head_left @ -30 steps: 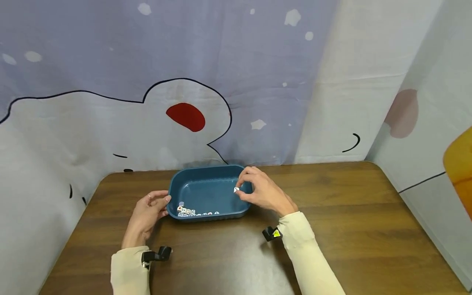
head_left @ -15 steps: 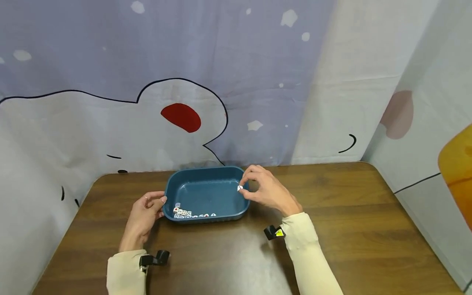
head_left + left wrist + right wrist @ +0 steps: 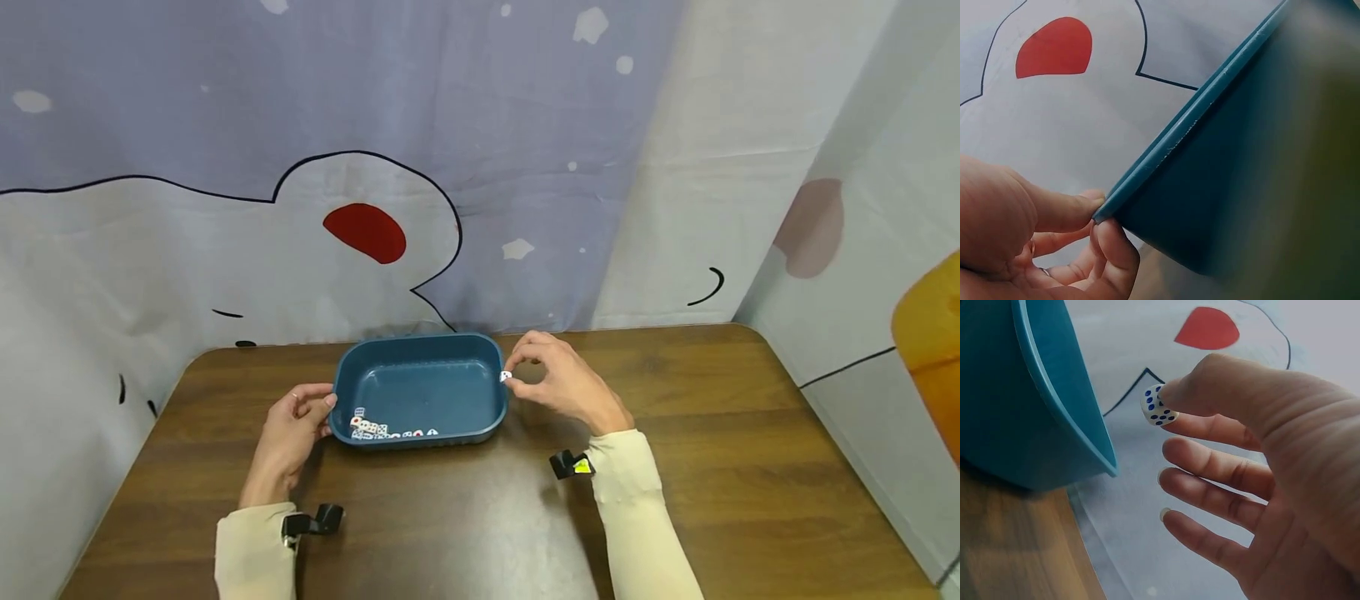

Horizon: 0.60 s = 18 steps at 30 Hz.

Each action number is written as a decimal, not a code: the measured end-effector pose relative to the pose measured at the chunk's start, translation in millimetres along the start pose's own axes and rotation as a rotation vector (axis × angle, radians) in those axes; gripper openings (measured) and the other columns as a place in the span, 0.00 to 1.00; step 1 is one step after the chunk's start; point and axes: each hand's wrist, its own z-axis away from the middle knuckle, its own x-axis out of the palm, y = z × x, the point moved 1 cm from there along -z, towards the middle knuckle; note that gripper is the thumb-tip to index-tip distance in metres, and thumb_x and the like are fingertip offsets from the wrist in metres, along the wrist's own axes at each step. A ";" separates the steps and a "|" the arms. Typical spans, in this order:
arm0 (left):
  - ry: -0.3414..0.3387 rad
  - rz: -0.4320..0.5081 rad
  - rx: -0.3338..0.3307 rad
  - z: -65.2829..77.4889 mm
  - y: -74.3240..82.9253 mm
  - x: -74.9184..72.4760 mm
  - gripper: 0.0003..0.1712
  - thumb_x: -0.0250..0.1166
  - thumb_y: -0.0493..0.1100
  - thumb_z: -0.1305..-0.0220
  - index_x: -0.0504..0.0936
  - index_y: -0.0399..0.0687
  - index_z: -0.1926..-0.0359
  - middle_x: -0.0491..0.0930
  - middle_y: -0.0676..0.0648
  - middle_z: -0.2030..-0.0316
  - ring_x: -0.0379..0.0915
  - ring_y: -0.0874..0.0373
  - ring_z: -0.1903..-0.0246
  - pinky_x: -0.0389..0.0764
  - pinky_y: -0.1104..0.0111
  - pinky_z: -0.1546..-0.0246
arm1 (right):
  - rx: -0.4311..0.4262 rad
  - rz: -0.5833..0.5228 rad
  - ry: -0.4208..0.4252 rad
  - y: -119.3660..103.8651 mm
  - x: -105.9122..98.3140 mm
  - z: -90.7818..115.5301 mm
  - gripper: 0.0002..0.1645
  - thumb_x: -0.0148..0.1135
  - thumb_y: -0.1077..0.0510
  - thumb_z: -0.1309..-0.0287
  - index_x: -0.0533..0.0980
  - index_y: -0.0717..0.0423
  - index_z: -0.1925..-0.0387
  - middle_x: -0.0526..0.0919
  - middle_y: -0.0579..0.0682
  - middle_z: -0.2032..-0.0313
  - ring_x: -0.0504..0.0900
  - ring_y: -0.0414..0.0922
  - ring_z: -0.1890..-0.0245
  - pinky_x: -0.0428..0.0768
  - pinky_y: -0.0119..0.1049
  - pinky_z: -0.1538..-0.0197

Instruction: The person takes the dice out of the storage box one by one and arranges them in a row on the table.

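A blue oval-cornered basin (image 3: 420, 337) stands on the table, with several white dice (image 3: 369, 427) gathered in its near left corner. My left hand (image 3: 292, 433) pinches the basin's left rim between thumb and fingers; the left wrist view shows the thumb on one side of the rim (image 3: 1172, 137) and a curled finger on the other. Just past the basin's right rim, my right hand (image 3: 566, 383) pinches one white die (image 3: 1152, 407) with blue pips between thumb and index finger. Its other fingers are spread apart in the right wrist view.
The brown wooden table (image 3: 712, 433) extends to both sides of the basin and in front of it. A printed cloth (image 3: 540, 167) hangs behind the table's back edge, close to the basin, and another covers the right side.
My right hand has moved to the right with the die, from over the basin's inside to just beyond its right rim. The left hand keeps its hold on the rim.
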 end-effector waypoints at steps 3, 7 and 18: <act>0.001 -0.012 -0.001 0.0 -0.1 -0.9 0.22 0.55 0.46 0.29 0.69 0.40 0.38 0.80 0.53 0.65 0.74 0.65 0.68 0.81 0.74 0.64 | 0.022 0.027 -0.004 3.2 -2.4 0.8 0.03 0.68 0.53 0.45 0.81 0.41 0.67 0.78 0.38 0.62 0.76 0.41 0.55 0.77 0.43 0.47; 0.001 -0.026 -0.003 0.2 -0.6 -1.6 0.22 0.55 0.46 0.28 0.70 0.40 0.38 0.80 0.52 0.65 0.74 0.65 0.67 0.82 0.74 0.64 | 0.048 0.038 -0.002 10.7 -5.4 1.6 0.04 0.68 0.55 0.45 0.82 0.44 0.66 0.78 0.40 0.62 0.77 0.45 0.55 0.77 0.45 0.47; -0.044 0.002 0.012 0.1 0.7 -6.5 0.25 0.54 0.45 0.28 0.66 0.36 0.37 0.79 0.55 0.65 0.74 0.66 0.67 0.81 0.76 0.64 | 0.097 0.071 -0.012 29.7 -7.3 2.1 0.05 0.69 0.56 0.47 0.82 0.46 0.67 0.81 0.45 0.62 0.78 0.43 0.58 0.78 0.43 0.51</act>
